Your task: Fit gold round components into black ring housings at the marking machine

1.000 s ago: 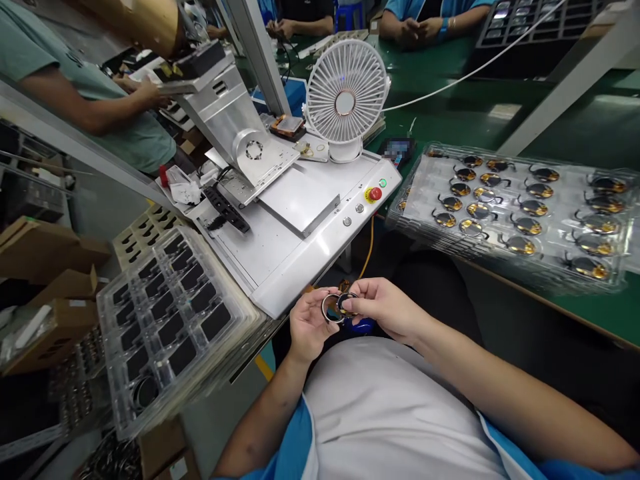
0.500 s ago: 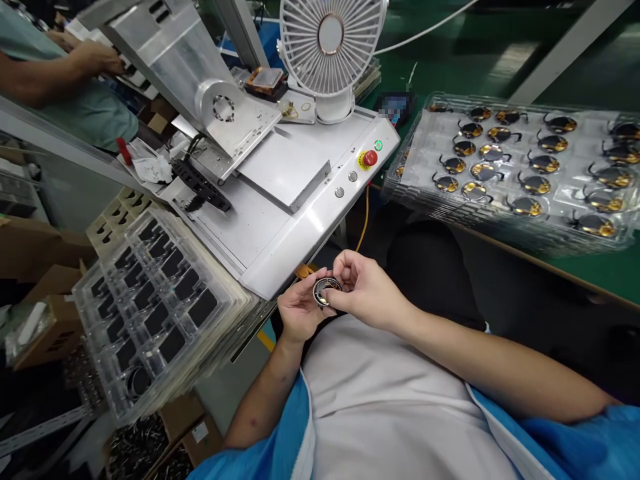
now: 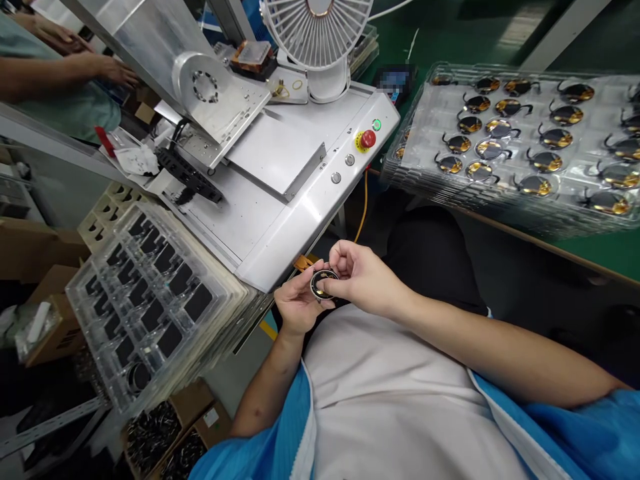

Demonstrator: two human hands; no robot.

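Change: the dark round part is sitting inside the metal ring (image 3: 323, 284) now, no longer lying apart from it, and the two are closing together between the fingers.

Left hand: the left hand (image 3: 300, 307) is cupping palm-up, its fingers curling lightly under the ring and supporting it.

Right hand: the right hand (image 3: 365, 277) is pinching from above, its thumb and fingertips bearing on the ring's face, nearly closed around it.

Ring: it is staying between both hands, low over the lap and just beside the machine's front edge; its inner detail is too small to tell.

Near the hands: a small amber flex tab (image 3: 306, 263) is showing just beyond the left fingers, and an orange cable (image 3: 364, 213) is running down from under the machine.

Worktop: a white bench machine (image 3: 300, 227) is standing at centre, with a red emergency-stop button (image 3: 367, 139) on its front panel. A clear tray stack (image 3: 395, 175) is resting at right, holding round dark parts with gold flex tails. Another clear tray stack (image 3: 220, 313) is sitting at left, holding dark rectangular pads.

Room: a white desk fan (image 3: 317, 33) is standing at top centre on the green worktop (image 3: 450, 40). A co-worker's hand (image 3: 113, 70) is reaching in at upper left, and a cardboard box (image 3: 150, 437) of small dark pieces is sitting at lower left.
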